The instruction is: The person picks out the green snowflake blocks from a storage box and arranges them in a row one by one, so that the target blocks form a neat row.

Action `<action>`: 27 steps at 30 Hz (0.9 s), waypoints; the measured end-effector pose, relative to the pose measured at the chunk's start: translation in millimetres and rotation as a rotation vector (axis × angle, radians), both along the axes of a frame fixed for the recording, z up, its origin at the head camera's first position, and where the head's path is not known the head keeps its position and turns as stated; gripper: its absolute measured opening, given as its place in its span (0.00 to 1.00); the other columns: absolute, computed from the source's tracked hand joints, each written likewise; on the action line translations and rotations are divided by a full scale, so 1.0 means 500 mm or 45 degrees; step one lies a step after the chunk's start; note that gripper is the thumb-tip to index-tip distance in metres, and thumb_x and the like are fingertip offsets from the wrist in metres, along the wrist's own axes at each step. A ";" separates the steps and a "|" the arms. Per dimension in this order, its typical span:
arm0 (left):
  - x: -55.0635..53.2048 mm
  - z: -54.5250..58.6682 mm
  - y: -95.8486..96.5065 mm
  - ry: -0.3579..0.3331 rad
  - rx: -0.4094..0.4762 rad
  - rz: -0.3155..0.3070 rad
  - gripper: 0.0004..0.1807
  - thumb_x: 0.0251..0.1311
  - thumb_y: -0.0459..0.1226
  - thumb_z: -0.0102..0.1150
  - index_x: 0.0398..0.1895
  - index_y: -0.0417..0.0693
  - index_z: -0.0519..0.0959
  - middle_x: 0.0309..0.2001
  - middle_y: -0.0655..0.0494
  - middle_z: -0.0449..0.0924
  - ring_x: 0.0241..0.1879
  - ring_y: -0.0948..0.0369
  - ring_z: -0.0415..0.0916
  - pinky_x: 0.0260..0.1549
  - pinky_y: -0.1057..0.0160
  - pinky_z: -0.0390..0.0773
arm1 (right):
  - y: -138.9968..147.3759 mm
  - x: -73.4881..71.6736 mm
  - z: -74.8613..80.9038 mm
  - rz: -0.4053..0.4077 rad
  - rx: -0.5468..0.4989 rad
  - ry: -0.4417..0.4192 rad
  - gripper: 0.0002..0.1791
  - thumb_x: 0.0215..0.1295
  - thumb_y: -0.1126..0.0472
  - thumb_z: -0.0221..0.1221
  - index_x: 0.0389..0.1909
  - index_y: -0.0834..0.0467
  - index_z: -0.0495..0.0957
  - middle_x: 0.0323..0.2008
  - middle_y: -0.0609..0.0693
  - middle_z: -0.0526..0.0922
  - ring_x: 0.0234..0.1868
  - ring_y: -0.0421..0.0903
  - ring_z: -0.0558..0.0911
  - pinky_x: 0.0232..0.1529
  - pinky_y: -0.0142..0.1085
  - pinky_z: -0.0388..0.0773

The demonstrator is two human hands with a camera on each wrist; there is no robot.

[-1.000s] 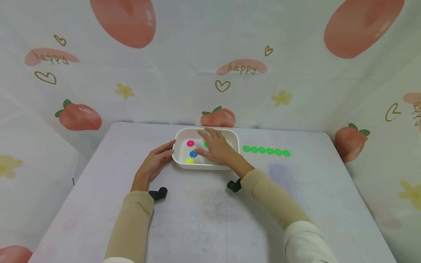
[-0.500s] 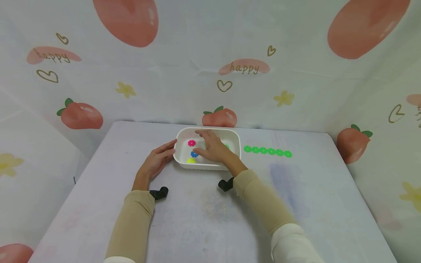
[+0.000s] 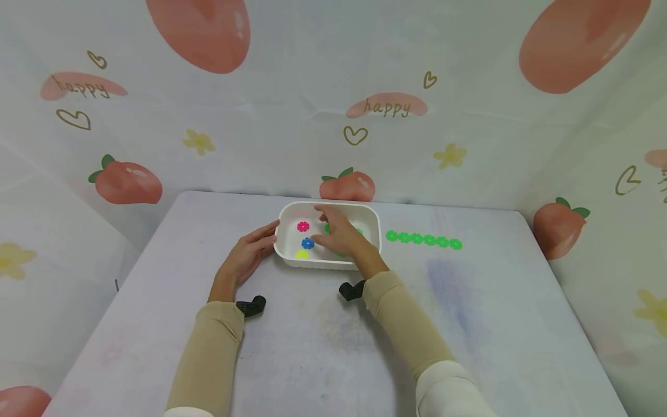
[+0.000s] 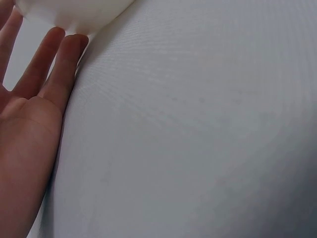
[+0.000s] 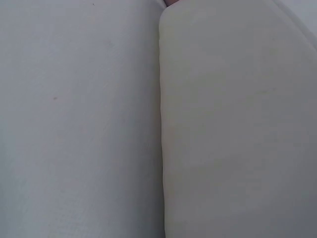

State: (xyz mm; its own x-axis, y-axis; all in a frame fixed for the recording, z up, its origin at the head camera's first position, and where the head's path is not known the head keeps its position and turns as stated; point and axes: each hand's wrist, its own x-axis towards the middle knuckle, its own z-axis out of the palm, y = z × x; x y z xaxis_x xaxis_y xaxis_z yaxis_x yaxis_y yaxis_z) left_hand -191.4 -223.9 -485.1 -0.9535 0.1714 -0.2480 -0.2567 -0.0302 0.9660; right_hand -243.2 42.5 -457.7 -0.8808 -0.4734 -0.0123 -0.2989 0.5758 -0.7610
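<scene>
A white plastic basin (image 3: 285, 256) holds small flower-shaped plastic pieces. A pink flower piece (image 3: 303, 226), a blue flower piece (image 3: 308, 243) and a yellow flower piece (image 3: 302, 254) lie in its left part. My left hand (image 3: 247, 258) rests against the basin's left end with extended fingers; in the left wrist view these fingers (image 4: 64, 64) touch its wall. My right hand (image 3: 340, 234) reaches down into the basin, thumb and fingers apart, beside a green flower piece (image 3: 327, 229). Other green pieces are partly hidden behind this hand. The right wrist view shows mostly the basin's outer wall (image 5: 237, 119).
A row of several green flower pieces (image 3: 424, 239), joined edge to edge, lies on the table (image 3: 323, 347) to the right of the basin. Behind the table hangs a white cloth (image 3: 271, 133) printed with peaches. Both wrists carry small black devices (image 3: 252, 306).
My right hand has drawn its fingers closer together and lowered further into the basin, its forearm swinging left. The left hand stays at the basin's end.
</scene>
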 end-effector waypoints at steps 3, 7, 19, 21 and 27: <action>-0.001 -0.001 0.001 -0.009 0.014 0.004 0.30 0.73 0.41 0.58 0.77 0.54 0.66 0.78 0.53 0.62 0.74 0.62 0.62 0.77 0.60 0.64 | -0.001 0.000 -0.002 -0.016 0.012 -0.021 0.44 0.63 0.54 0.68 0.78 0.49 0.58 0.66 0.53 0.73 0.66 0.50 0.73 0.68 0.48 0.78; -0.002 -0.004 0.001 -0.020 0.025 0.009 0.30 0.74 0.39 0.57 0.77 0.53 0.66 0.78 0.52 0.63 0.71 0.65 0.65 0.76 0.60 0.65 | -0.001 0.000 -0.002 -0.024 0.019 -0.042 0.44 0.62 0.55 0.70 0.77 0.50 0.60 0.62 0.53 0.74 0.63 0.50 0.74 0.67 0.46 0.78; 0.001 0.000 -0.001 -0.009 0.018 0.012 0.30 0.74 0.39 0.57 0.77 0.54 0.65 0.79 0.51 0.61 0.71 0.65 0.66 0.76 0.61 0.66 | -0.003 -0.002 0.000 0.013 -0.044 -0.080 0.31 0.63 0.67 0.67 0.68 0.58 0.72 0.60 0.56 0.78 0.59 0.52 0.79 0.63 0.42 0.82; 0.000 -0.001 -0.002 -0.004 0.016 0.013 0.31 0.74 0.40 0.57 0.77 0.54 0.65 0.79 0.51 0.61 0.70 0.66 0.66 0.75 0.63 0.67 | -0.004 -0.002 0.000 0.008 -0.022 -0.068 0.29 0.64 0.67 0.67 0.66 0.59 0.74 0.60 0.55 0.78 0.60 0.52 0.79 0.64 0.41 0.81; 0.000 -0.002 0.001 0.004 0.020 0.008 0.30 0.74 0.39 0.57 0.77 0.53 0.65 0.79 0.50 0.61 0.70 0.66 0.66 0.74 0.63 0.67 | -0.003 -0.002 -0.001 -0.038 0.077 -0.064 0.27 0.62 0.67 0.68 0.64 0.58 0.77 0.57 0.52 0.80 0.58 0.50 0.77 0.67 0.42 0.78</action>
